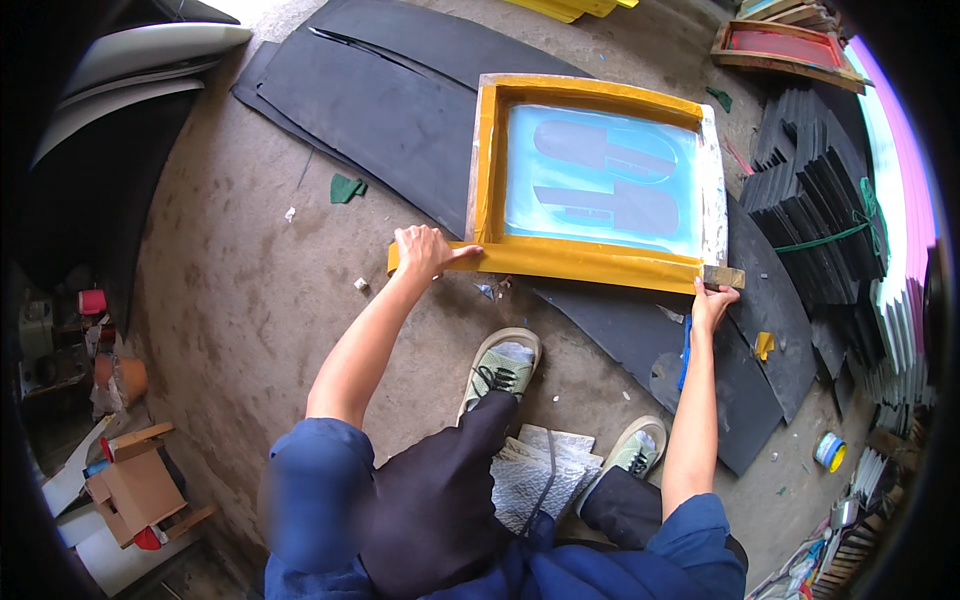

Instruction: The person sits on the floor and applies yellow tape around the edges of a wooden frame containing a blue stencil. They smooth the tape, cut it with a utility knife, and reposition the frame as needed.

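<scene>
One yellow frame (489,160), one strip (570,265): our left hand (424,250) clasps strip, frame's eight o'clock; right hand (711,304) half-curled, five, hold unclear.

From the frame (488,150), floor (265,335) opens toward eight o'clock beyond the left hand (422,250); a shoe (499,372) blocks seven, stacked sheets (815,210) three

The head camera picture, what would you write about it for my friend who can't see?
A person's left hand holds a yellow strip along the near side of a frame around a blue panel, while the right hand is at its near right corner. The frame rests on large dark sheets on the floor.
</scene>
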`<state>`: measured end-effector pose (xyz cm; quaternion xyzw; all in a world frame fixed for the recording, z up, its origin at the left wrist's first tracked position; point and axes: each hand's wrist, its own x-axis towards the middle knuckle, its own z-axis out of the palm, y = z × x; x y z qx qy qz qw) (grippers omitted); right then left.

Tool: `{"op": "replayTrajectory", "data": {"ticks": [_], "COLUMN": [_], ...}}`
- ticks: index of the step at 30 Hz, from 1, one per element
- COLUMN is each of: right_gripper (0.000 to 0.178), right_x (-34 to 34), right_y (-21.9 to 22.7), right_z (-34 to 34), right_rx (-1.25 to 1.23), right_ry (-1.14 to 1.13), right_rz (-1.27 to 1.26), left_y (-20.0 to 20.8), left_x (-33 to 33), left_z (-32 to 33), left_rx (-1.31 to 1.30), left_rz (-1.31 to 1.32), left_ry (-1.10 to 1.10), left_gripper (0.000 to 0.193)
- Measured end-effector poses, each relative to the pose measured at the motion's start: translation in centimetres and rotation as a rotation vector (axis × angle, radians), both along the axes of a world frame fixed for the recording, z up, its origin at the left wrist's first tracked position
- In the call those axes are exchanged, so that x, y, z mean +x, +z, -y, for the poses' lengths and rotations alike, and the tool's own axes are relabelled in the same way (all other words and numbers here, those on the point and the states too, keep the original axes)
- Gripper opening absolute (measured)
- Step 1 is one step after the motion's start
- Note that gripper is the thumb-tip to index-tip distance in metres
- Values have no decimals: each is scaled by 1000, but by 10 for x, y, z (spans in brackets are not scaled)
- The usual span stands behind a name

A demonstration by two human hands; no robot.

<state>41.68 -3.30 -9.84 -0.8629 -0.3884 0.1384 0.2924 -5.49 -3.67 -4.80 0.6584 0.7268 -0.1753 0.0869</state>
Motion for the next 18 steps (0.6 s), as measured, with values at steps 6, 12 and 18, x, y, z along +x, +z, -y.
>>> {"op": "replayTrajectory", "data": {"ticks": [6, 12, 18], "right_gripper": [57, 60, 56], "right_x": [-5, 19, -10], "right_y": [7, -10, 2], "right_z": [0, 1, 1], "right_rx": [-37, 181, 128], "right_ry": [-26, 40, 24], "right_rz": [-27, -131, -203], "left_y": [14, 14, 22], "left_x": [5, 15, 15], "left_z": [-7, -21, -16], "left_rx": [-153, -130, -170], "left_rz": [-7, 216, 103], "left_ry": [101, 50, 83], "left_gripper": [103, 92, 78]}}
